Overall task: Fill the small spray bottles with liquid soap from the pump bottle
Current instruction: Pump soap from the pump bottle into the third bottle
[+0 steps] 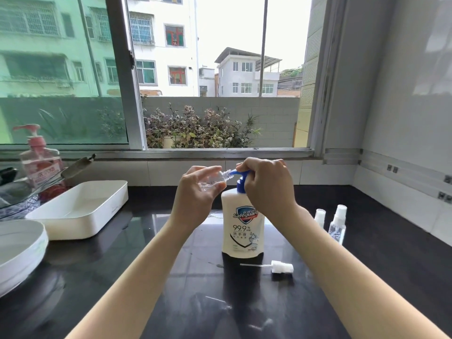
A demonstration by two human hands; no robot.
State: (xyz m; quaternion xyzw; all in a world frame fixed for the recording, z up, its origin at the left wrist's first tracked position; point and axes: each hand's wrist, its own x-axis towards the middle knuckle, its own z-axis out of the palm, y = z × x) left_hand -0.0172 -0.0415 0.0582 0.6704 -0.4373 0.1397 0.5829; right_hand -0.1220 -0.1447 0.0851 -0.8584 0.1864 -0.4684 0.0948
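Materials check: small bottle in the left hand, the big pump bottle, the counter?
Small clear spray bottle, held by the left hand: likely transparent glossy plastic; see-through walls, moulded neck threads.
White pump bottle with blue pump: opaque plastic, satin sheen, printed label.
Black countertop: probably polished stone, possibly glossy laminate; it mirrors the window light and the bottle.

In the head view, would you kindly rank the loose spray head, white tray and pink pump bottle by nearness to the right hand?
From the right hand:
1. loose spray head, counter below
2. white tray, left
3. pink pump bottle, far left
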